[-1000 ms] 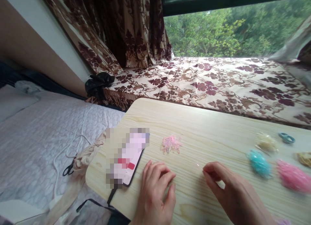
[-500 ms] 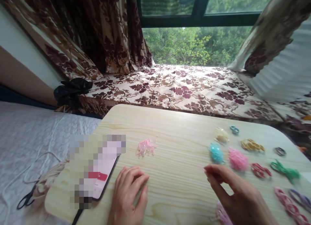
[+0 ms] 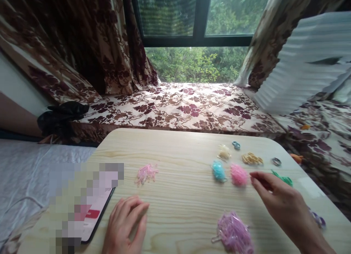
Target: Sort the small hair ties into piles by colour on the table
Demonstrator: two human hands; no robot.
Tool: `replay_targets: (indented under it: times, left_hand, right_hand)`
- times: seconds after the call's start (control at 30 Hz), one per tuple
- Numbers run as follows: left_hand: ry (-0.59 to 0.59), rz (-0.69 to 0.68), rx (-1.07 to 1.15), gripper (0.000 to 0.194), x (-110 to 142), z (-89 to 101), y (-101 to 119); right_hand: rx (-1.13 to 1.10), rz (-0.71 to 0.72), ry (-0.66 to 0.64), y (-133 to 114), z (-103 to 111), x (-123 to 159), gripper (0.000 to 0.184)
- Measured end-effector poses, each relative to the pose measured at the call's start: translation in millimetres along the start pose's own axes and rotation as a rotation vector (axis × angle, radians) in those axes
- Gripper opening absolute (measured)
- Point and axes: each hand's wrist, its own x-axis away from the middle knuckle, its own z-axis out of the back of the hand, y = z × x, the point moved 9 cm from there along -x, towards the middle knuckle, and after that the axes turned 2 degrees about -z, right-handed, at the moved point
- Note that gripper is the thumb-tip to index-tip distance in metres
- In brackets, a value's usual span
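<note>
My left hand [image 3: 124,224] rests on the table beside the phone, holding nothing, fingers loosely bent and thumb apart. In the air over the table's right side is my right hand [image 3: 282,206], thumb and forefinger pinched together. Whatever lies between these fingertips, if anything, is too small to make out. Just left of them sits a bright pink bundle of small rubber bands [image 3: 239,174], next to a turquoise bundle [image 3: 218,171]. A loose pile of pale pink bands [image 3: 147,173] lies left of centre. Nearer me is a clear bag of lilac bands [image 3: 234,232].
Toward the back right lie a cream bundle [image 3: 224,152], blue-grey rings [image 3: 236,145], tan hair ties [image 3: 252,159] and a dark ring [image 3: 276,161]. Green ties [image 3: 285,179] and purple ones [image 3: 318,218] show behind my right hand. A phone [image 3: 93,213] lies at left.
The view has swung to the right. My right hand has moved right and away from me, up beside the bright pink bundle, uncovering the lilac bag. My left hand stays on the table.
</note>
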Motion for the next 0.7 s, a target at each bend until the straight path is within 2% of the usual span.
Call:
replay_targets:
  times: [0.23, 0.47, 0.63, 0.7]
  left_hand:
    - [0.052, 0.012, 0.018, 0.022, -8.3, 6.6, 4.2]
    - [0.035, 0.027, 0.041, 0.021, -7.2, 5.7, 3.6]
    - [0.026, 0.032, 0.046, 0.023, -7.6, 4.8, 4.9]
    - [0.026, 0.077, 0.054, 0.024, -9.2, 7.0, 4.9]
  right_hand:
    - [0.011, 0.015, -0.018, -1.7, -6.6, -5.3, 0.026]
    - [0.011, 0.013, -0.026, -3.9, -4.5, -3.7, 0.029]
    - [0.037, 0.064, 0.024, -17.8, 17.0, 4.9, 0.029]
    - [0.057, 0.094, 0.049, -21.5, 20.6, 14.4, 0.03]
